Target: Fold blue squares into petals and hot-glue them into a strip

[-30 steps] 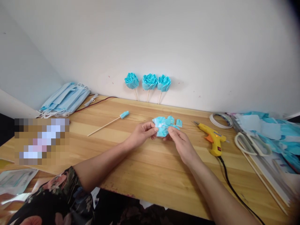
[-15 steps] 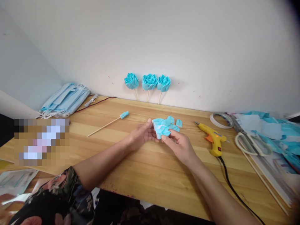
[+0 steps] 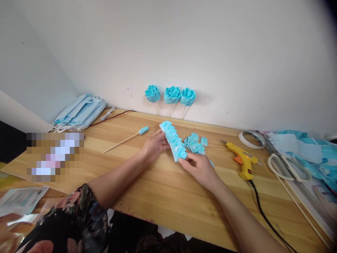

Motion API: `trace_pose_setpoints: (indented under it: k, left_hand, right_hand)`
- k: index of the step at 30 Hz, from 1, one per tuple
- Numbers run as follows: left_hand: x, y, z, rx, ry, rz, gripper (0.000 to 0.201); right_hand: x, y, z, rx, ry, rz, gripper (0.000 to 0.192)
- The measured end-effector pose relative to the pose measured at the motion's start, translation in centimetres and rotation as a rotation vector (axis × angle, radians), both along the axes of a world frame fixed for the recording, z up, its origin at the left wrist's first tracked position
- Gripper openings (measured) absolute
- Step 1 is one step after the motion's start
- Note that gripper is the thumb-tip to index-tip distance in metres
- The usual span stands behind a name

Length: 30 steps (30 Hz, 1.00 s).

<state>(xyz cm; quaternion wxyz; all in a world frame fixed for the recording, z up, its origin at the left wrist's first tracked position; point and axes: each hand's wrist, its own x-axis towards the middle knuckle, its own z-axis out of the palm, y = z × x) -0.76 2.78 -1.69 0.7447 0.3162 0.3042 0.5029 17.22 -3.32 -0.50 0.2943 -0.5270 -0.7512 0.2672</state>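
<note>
head view: we hold the blue petal strip (image 3: 173,142) taut, left hand (image 3: 154,146) pinching its far end, right hand (image 3: 198,168) its near end, above the table (image 3: 158,189).

Matt blue cloth petal strip (image 3: 173,141) over smooth, varnished wooden table (image 3: 168,200)

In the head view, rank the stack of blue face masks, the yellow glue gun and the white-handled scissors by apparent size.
1. Stack of blue face masks
2. White-handled scissors and yellow glue gun: these look alike, and the scissors blur at the frame edge, so unranked.
</note>
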Motion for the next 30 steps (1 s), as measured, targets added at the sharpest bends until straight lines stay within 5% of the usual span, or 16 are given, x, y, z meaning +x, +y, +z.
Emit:
trace_pose_setpoints:
  k: [10, 19, 26, 30]
  left_hand:
    - [-0.28, 0.04, 0.24, -0.005, 0.069, 0.063, 0.018]
    - [-0.27, 0.2, -0.03, 0.021, 0.149, 0.151, 0.02]
    - [-0.45, 0.45, 0.06, 0.069, 0.276, 0.253, 0.021]
    - [-0.87, 0.99, -0.3, 0.169, 0.438, 0.357, 0.049]
  right_hand:
    - [0.43, 0.13, 0.18, 0.064, -0.207, 0.154, 0.035]
    - [0.67, 0.35, -0.11, 0.114, -0.193, 0.006, 0.03]
    - [0.23, 0.31, -0.18, 0.064, -0.248, 0.078, 0.026]
    - [-0.14, 0.19, -0.17, 0.047, -0.267, 0.066, 0.025]
